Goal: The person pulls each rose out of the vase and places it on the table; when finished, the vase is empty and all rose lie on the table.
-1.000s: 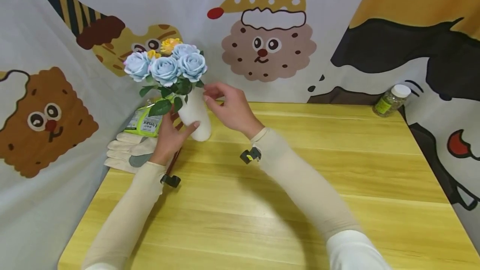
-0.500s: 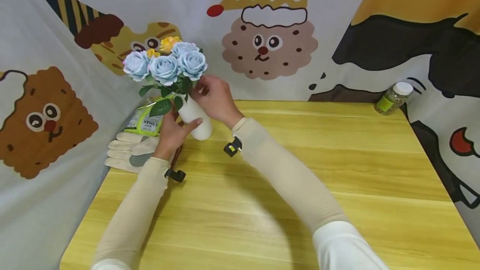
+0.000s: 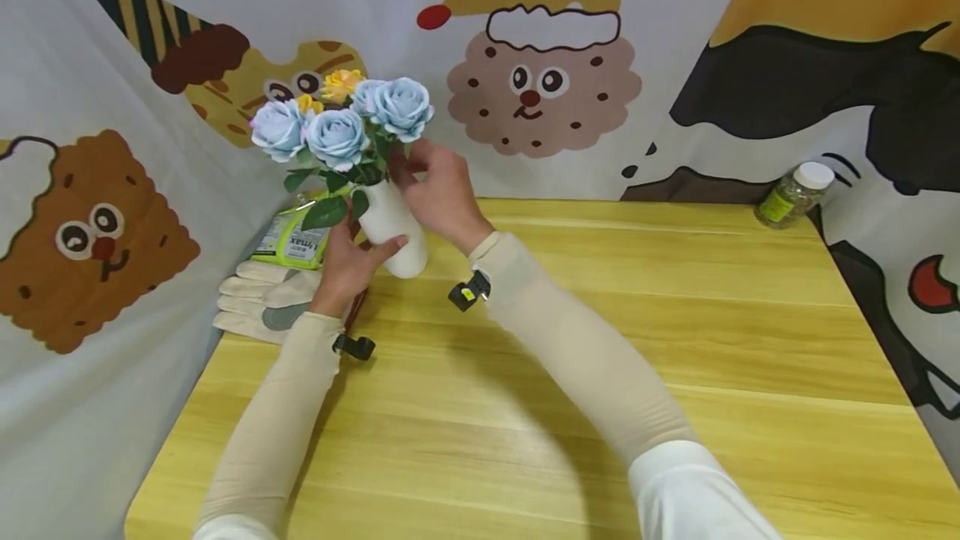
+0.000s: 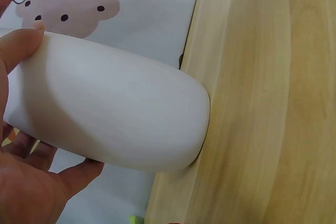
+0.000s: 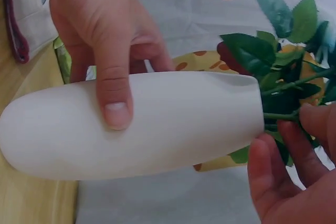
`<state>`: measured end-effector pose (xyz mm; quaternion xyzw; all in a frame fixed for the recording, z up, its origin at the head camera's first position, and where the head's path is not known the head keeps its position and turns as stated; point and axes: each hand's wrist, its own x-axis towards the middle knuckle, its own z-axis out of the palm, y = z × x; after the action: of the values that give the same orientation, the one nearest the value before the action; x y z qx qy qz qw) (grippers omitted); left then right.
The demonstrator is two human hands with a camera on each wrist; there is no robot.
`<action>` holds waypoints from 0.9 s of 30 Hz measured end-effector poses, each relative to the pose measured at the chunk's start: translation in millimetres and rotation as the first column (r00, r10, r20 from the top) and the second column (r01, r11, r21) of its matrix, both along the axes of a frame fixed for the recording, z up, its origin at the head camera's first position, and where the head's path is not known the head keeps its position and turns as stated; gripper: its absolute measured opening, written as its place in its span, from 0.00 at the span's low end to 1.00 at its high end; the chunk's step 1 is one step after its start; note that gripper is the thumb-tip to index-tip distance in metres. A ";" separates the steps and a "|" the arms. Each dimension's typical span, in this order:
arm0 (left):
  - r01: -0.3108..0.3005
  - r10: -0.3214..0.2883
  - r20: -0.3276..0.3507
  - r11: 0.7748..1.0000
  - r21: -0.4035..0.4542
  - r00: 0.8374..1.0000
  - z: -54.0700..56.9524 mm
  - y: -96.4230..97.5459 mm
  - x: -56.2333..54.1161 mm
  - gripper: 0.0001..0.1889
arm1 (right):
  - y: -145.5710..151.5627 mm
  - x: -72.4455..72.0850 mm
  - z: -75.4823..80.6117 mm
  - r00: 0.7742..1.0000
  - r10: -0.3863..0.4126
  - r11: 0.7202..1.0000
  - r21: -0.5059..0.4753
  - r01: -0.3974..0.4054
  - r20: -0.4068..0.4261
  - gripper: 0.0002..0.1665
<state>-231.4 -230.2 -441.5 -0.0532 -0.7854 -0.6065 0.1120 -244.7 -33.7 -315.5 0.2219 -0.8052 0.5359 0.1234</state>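
A white vase [image 3: 396, 227] stands near the table's back left, its base on the wood. My left hand [image 3: 347, 267] grips its body, the thumb [image 5: 115, 98] across the front and the fingers behind. Several pale blue roses [image 3: 335, 138] and yellow flowers [image 3: 341, 85] rise from the vase's mouth with green leaves [image 5: 249, 53]. At the mouth my right hand [image 3: 442, 194] pinches a thin green stem [image 5: 278, 116] between thumb and finger, under the rightmost blue rose [image 3: 402, 108]. The stem ends inside the vase are hidden.
Beige gloves [image 3: 262, 298] lie at the table's left edge, a green packet [image 3: 291, 242] on top of them. A clear jar with a white lid [image 3: 795, 194] stands at the back right. A printed cloth [image 3: 480, 173] hangs behind the wooden table [image 3: 600, 340].
My right hand came left to the vase's mouth and took hold of a stem. The rightmost blue rose has shifted up and right. My left hand keeps its grip on the vase.
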 end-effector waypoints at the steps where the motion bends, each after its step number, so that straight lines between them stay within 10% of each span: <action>1: 0.000 0.000 0.001 1.000 0.004 1.000 -0.2 -0.1 -0.3 0.51 | 1.3 0.5 1.4 1.000 0.001 1.000 -0.029 -0.001 0.001 0.09; 13: 0.028 -0.028 0.011 0.999 0.033 1.000 0.1 0.1 0.7 0.49 | 18.1 7.6 17.9 0.991 0.058 0.912 -0.396 -0.102 -0.121 0.09; 27: 0.025 -0.025 0.019 0.999 0.028 1.000 0.5 -3.1 1.3 0.50 | 63.5 13.1 18.3 0.955 -0.188 0.771 -0.637 -0.001 -0.230 0.10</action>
<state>-230.0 -233.3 -441.0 -0.0556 -0.7772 -0.6192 0.0976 -231.7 29.8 -297.2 0.2005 -0.5632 0.7306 0.3299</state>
